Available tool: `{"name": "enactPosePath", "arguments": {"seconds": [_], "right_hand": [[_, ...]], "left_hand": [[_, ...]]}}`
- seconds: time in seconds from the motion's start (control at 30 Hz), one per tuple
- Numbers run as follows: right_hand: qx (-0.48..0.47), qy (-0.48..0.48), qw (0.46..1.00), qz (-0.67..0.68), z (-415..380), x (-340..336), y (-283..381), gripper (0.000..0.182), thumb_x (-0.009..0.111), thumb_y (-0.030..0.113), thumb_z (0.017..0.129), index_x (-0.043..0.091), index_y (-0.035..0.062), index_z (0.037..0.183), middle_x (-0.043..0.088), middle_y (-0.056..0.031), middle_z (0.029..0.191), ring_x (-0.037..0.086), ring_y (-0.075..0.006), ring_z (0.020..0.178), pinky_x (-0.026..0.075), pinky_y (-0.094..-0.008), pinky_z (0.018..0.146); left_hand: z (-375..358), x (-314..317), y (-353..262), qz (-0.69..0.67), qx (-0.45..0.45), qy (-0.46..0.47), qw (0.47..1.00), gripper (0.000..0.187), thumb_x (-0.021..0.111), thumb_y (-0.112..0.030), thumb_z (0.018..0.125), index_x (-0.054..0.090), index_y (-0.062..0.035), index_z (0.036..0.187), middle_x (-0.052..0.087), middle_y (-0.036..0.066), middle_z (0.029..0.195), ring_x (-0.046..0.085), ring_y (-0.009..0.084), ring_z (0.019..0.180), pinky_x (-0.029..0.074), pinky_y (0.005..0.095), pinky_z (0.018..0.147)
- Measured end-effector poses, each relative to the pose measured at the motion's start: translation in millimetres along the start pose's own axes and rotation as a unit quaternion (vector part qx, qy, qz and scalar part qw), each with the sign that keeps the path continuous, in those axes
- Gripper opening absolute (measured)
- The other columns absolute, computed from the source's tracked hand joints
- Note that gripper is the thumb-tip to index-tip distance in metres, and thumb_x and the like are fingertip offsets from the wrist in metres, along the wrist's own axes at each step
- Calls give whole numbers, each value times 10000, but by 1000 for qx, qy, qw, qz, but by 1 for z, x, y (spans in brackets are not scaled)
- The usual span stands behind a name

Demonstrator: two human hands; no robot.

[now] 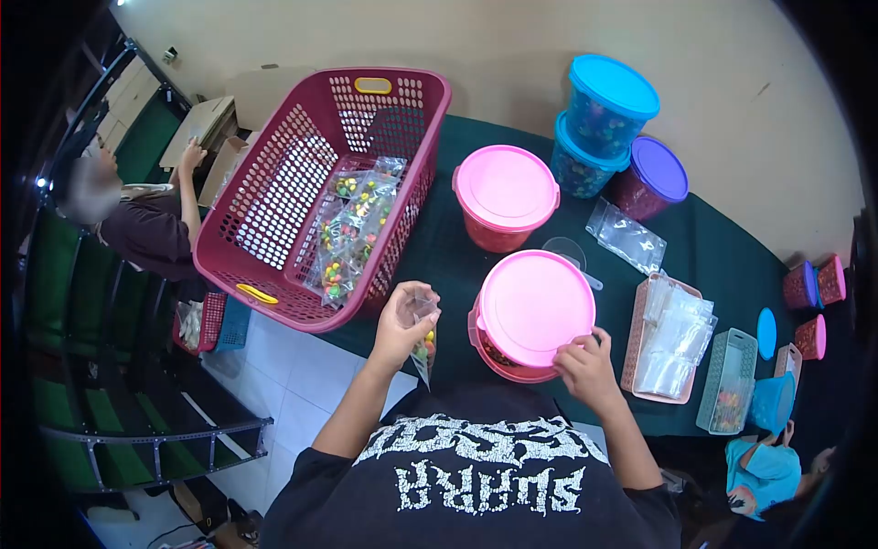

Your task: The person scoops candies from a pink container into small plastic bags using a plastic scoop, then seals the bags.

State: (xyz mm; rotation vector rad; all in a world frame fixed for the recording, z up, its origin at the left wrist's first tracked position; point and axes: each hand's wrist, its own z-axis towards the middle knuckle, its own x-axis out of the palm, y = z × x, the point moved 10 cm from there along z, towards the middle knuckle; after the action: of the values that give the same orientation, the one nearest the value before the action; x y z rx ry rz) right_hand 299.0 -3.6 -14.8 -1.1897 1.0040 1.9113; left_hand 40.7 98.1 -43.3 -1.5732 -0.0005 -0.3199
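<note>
My left hand is closed round a small clear plastic bag with colourful pieces in its lower part. My right hand rests at the lower right edge of a pink lid, its fingers bent over the rim. That lid lies slightly askew on a round pink tub. Left of my left hand stands a big maroon basket, where several filled clear bags lie. Behind the near tub is another pink tub with its lid on. A clear round scoop lies between the two tubs.
Blue tubs and a purple-lidded tub stand at the back. Empty bags fill a pink tray, beside a green tray. One person is at the left, another at the lower right.
</note>
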Motion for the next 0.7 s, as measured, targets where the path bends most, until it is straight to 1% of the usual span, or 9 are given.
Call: {"name": "enactPosePath", "arguments": {"seconds": [0.07, 0.13, 0.3, 0.37, 0.5, 0.57, 0.6, 0.67, 0.7], "right_hand": [[6, 1, 1000, 26, -12, 6, 4, 163, 704, 145, 725, 628, 136, 868, 620, 34, 914, 553, -189, 940, 311, -515, 986], [16, 5, 1000, 26, -17, 10, 7, 158, 708, 149, 731, 632, 135, 870, 622, 32, 923, 554, -190, 943, 317, -504, 987], [11, -12, 998, 59, -22, 25, 13, 155, 708, 177, 752, 635, 135, 882, 621, 21, 939, 557, -187, 952, 334, -466, 983], [2, -11, 998, 64, -21, 27, 15, 160, 708, 186, 755, 640, 133, 889, 617, 11, 941, 557, -183, 947, 342, -453, 975], [9, 5, 996, 86, -16, 23, 16, 177, 714, 207, 754, 646, 130, 898, 614, 3, 952, 553, -195, 948, 345, -427, 972], [71, 8, 982, 173, -7, 10, 10, 264, 725, 227, 752, 643, 104, 971, 607, -43, 980, 549, -233, 993, 364, -410, 963], [72, 9, 982, 174, 0, 2, 15, 264, 725, 227, 752, 643, 104, 971, 607, -43, 980, 549, -233, 993, 364, -410, 963], [109, -65, 919, 374, 19, -19, 15, 365, 731, 230, 758, 617, 59, 1059, 604, -87, 1031, 536, -249, 1070, 382, -390, 969], [110, -66, 918, 375, 29, -22, 21, 365, 731, 230, 758, 617, 59, 1059, 604, -87, 1031, 536, -249, 1070, 382, -390, 969]], "left_hand": [[5, 8, -2, 2, 0, 4, 1000, 408, 648, -9, 787, 468, -46, 1152, 521, 66, 1048, 540, 168, 1000, 454, 336, 904], [10, 21, -6, -19, -6, 25, 999, 403, 627, 57, 786, 474, -39, 1145, 521, 58, 1050, 523, 155, 1036, 427, 307, 925], [14, 41, -15, -15, 22, 45, 999, 397, 623, 49, 792, 472, -43, 1148, 532, 73, 1055, 538, 158, 996, 436, 322, 921], [10, 48, -15, -18, 12, 62, 998, 475, 628, 30, 794, 419, -62, 1210, 539, 95, 1081, 548, 178, 1015, 434, 342, 934], [-1, 60, -35, -49, 39, 52, 997, 525, 622, -13, 784, 345, -89, 1223, 536, 148, 1133, 552, 222, 1022, 459, 361, 897], [-7, 80, -54, -94, 109, 140, 980, 535, 677, -75, 782, 317, -117, 1177, 516, 233, 1209, 509, 273, 1146, 422, 400, 959], [-7, 84, -57, -95, 107, 139, 980, 535, 677, -75, 782, 317, -117, 1177, 516, 233, 1209, 509, 273, 1146, 422, 400, 959], [-15, 117, -71, -93, 109, 259, 955, 503, 679, -103, 778, 309, -128, 1117, 495, 288, 1238, 486, 302, 1172, 412, 417, 970], [-18, 127, -79, -95, 136, 273, 948, 494, 696, -133, 753, 390, -111, 1141, 514, 250, 1252, 484, 296, 1180, 397, 422, 980]]}}
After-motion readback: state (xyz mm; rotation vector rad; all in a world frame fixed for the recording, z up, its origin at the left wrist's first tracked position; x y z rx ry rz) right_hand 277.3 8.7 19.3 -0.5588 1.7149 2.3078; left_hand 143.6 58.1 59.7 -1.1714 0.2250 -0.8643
